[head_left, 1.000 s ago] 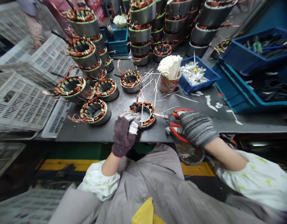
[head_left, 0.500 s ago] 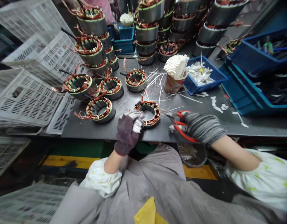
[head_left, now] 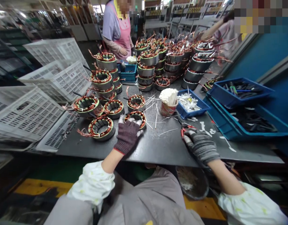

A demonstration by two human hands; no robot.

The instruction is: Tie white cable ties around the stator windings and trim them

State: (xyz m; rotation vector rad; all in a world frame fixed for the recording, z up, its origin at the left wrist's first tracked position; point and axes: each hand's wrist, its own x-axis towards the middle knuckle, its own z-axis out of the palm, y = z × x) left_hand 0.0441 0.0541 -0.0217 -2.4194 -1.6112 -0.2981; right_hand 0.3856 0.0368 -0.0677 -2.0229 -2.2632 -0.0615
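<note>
My left hand (head_left: 128, 136), in a dark purple glove with pale fingertip wraps, is closed on the near side of a motor stator (head_left: 142, 117). This steel ring with copper windings lies on the dark table; the hand hides part of it. Other stators stand close by: one (head_left: 136, 103) just behind, another (head_left: 101, 128) to the left. My right hand (head_left: 201, 145), in a grey striped glove, is closed around red-handled pliers (head_left: 186, 127) low over the table at the right. Their jaws point away from me, toward the blue tray of white scraps (head_left: 193, 107).
White sticks (head_left: 156, 117) lie scattered mid-table beside a cup of sticks (head_left: 168, 104). Stacked stators (head_left: 146, 72) line the back. White crates (head_left: 19, 115) stand left, blue bins (head_left: 242, 90) right. A co-worker in a pink apron (head_left: 123, 34) stands behind the table.
The view has tilted up. My left hand has shifted the stator left and back, close to the others. My right hand has carried the pliers away from it to the right.
</note>
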